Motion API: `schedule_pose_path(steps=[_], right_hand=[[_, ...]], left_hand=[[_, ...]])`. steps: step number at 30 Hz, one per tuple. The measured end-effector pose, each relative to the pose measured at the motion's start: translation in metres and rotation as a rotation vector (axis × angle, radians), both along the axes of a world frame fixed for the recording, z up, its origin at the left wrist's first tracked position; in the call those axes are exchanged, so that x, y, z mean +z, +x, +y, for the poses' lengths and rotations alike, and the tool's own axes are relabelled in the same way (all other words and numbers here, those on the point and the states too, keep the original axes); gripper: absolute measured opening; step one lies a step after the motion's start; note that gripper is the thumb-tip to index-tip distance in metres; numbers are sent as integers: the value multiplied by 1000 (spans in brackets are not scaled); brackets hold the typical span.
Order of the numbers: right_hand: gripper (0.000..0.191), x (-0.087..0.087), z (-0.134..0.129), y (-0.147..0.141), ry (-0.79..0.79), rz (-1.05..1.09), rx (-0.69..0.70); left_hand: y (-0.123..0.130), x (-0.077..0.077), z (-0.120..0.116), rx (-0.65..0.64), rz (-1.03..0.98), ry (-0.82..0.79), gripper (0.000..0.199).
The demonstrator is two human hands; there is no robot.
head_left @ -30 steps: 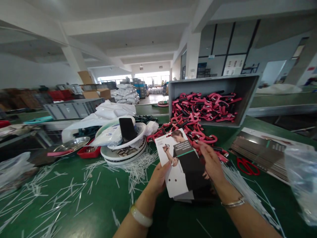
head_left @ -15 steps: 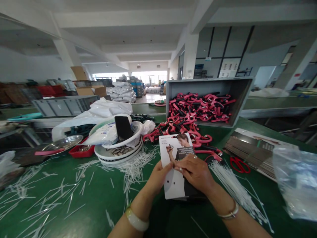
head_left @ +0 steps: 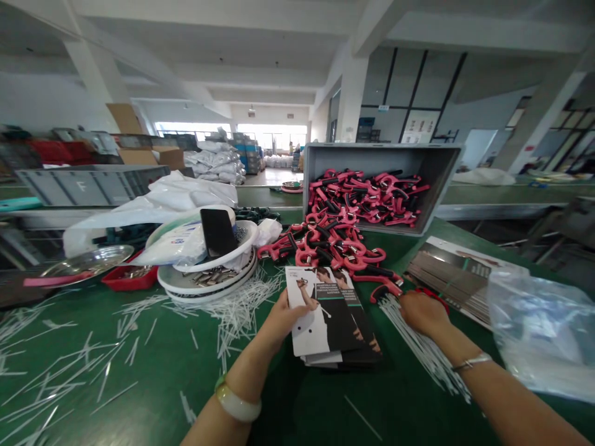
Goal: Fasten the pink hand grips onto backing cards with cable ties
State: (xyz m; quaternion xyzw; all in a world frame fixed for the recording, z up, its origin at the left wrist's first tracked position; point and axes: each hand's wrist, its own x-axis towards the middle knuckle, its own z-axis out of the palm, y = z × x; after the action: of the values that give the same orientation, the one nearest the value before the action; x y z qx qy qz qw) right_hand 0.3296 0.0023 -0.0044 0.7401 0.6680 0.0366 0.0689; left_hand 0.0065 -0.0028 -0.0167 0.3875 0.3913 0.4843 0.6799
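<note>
Two hands well apart. Left hand (head_left: pixel 290 322) pinching edge of printed cards (head_left: pixel 332 316), loose fanned stack resting on green bench (head_left: pixel 153 396). Right hand (head_left: pixel 421 313) curled on white cable ties (head_left: pixel 421 347), hold on them unclear, just beside pink grip trainers (head_left: pixel 332 238) spilled from tilted gray crate (head_left: pixel 383 155). Risks: loose cards slipping from one-hand pinch; ties snagging on spilled trainers; crate's tilt sending more trainers onto cards.
</note>
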Motion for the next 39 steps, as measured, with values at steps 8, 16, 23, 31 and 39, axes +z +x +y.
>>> schedule_pose_path(steps=[8, 16, 23, 31, 39], right_hand=[[27, 16, -11, 21, 1, 135, 19], [32, 31, -24, 14, 102, 1067, -119], [39, 34, -37, -73, -28, 1637, -5], [27, 45, -56, -127, 213, 1517, 392], [22, 25, -54, -135, 74, 1533, 557]], left_hand=[[-12, -14, 7, -54, 110, -76, 60], [-13, 9, -3, -209, 199, -32, 80], [-5, 13, -8, -164, 233, -58, 74], [-15, 15, -8, -261, 131, -72, 80], [-14, 12, -8, -264, 90, -55, 78]])
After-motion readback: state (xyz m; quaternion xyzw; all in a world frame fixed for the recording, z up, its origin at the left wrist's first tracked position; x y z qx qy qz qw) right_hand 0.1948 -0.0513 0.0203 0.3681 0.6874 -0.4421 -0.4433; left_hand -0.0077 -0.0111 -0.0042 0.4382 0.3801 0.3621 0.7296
